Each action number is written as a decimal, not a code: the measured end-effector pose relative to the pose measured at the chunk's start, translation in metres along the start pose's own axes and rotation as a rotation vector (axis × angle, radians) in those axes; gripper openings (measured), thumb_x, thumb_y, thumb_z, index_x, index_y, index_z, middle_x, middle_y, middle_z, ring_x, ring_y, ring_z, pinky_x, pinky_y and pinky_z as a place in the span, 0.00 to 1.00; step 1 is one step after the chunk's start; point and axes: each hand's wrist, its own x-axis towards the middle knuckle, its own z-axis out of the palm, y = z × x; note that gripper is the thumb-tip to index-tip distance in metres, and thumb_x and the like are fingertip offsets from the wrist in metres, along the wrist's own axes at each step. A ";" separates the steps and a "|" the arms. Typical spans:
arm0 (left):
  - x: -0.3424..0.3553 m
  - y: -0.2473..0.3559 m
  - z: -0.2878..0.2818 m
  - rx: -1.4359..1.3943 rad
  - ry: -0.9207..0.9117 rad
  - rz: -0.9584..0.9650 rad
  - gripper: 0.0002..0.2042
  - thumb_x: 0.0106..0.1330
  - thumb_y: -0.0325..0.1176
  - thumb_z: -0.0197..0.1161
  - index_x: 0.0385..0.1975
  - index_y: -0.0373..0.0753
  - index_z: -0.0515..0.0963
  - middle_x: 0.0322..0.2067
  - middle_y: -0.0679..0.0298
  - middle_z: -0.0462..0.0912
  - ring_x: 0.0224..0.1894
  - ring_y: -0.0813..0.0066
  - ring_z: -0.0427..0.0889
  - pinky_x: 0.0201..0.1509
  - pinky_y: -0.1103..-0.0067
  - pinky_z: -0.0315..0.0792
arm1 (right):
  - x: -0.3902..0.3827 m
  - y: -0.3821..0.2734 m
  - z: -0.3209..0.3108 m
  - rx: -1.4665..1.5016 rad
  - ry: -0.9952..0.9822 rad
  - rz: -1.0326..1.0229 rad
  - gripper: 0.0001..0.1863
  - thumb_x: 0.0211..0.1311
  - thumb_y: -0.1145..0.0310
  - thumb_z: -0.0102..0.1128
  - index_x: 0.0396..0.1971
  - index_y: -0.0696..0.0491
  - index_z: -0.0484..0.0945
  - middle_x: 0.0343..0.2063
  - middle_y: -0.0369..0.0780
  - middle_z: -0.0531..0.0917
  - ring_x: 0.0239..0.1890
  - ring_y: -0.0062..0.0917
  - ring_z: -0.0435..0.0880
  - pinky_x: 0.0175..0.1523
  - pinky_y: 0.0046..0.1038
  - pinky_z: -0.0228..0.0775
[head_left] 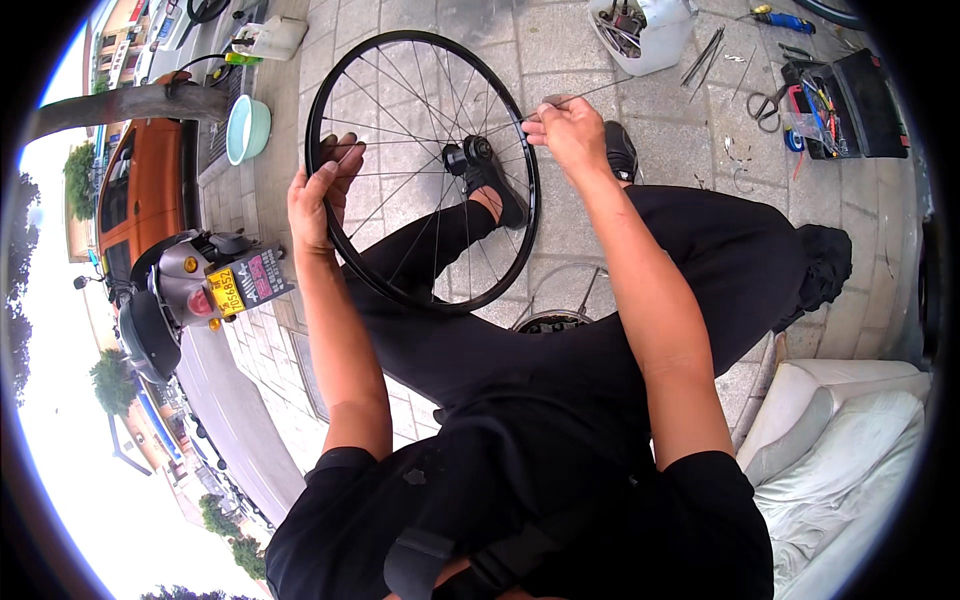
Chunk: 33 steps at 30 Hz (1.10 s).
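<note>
A black-rimmed bicycle wheel (pixel 533 190) stands tilted in front of me, above my legs. Thin spokes run from its rim to a black hub (pixel 456 158). My left hand (pixel 328 185) grips the rim's left side, thumb on the near face and fingers curled on the inner side. At the opposite side, my right hand (pixel 568 135) pinches a thin metal spoke (pixel 605 87), whose length sticks out to the right. The right fingertips are close beside the rim; whether the spoke's other end meets the wheel is hidden by them.
A cut white jug (pixel 665 45) holds metal parts, with loose spokes (pixel 703 60) nearby. Scissors (pixel 768 108) and a tool case (pixel 860 110) lie far right. Left are a teal basin (pixel 248 130) and a scooter (pixel 185 285). A cushioned seat (pixel 840 420) is near right.
</note>
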 end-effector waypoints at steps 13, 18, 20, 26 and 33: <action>-0.003 0.001 0.004 -0.004 0.004 0.000 0.23 0.71 0.25 0.57 0.64 0.22 0.71 0.61 0.39 0.80 0.64 0.45 0.82 0.74 0.57 0.71 | 0.004 0.060 0.015 0.147 0.089 -0.001 0.09 0.75 0.76 0.57 0.48 0.64 0.74 0.38 0.46 0.86 0.35 0.29 0.91 0.36 0.27 0.85; -0.002 -0.002 -0.004 -0.018 0.012 0.002 0.23 0.71 0.25 0.57 0.65 0.23 0.71 0.62 0.38 0.79 0.64 0.45 0.82 0.74 0.58 0.71 | 0.005 0.062 0.017 0.159 0.086 0.009 0.08 0.75 0.76 0.58 0.48 0.64 0.75 0.38 0.45 0.86 0.34 0.28 0.91 0.37 0.27 0.86; -0.002 -0.003 -0.009 0.001 0.002 0.000 0.24 0.72 0.26 0.55 0.66 0.24 0.70 0.63 0.39 0.78 0.66 0.44 0.80 0.75 0.57 0.69 | 0.005 0.064 0.019 0.148 0.078 0.002 0.08 0.75 0.76 0.58 0.47 0.63 0.75 0.37 0.45 0.86 0.34 0.28 0.91 0.37 0.27 0.86; -0.002 -0.003 -0.012 0.015 -0.018 0.004 0.23 0.73 0.27 0.55 0.67 0.25 0.70 0.64 0.40 0.78 0.67 0.46 0.80 0.75 0.59 0.70 | 0.006 0.066 0.022 0.110 0.049 -0.007 0.09 0.76 0.75 0.57 0.48 0.64 0.74 0.39 0.47 0.86 0.38 0.31 0.91 0.41 0.30 0.87; -0.004 -0.006 -0.014 0.004 -0.008 0.008 0.24 0.73 0.27 0.55 0.67 0.25 0.71 0.64 0.40 0.78 0.67 0.47 0.80 0.75 0.59 0.70 | 0.001 0.060 0.026 0.021 0.002 -0.061 0.09 0.76 0.75 0.58 0.49 0.63 0.74 0.39 0.44 0.87 0.37 0.27 0.91 0.41 0.27 0.85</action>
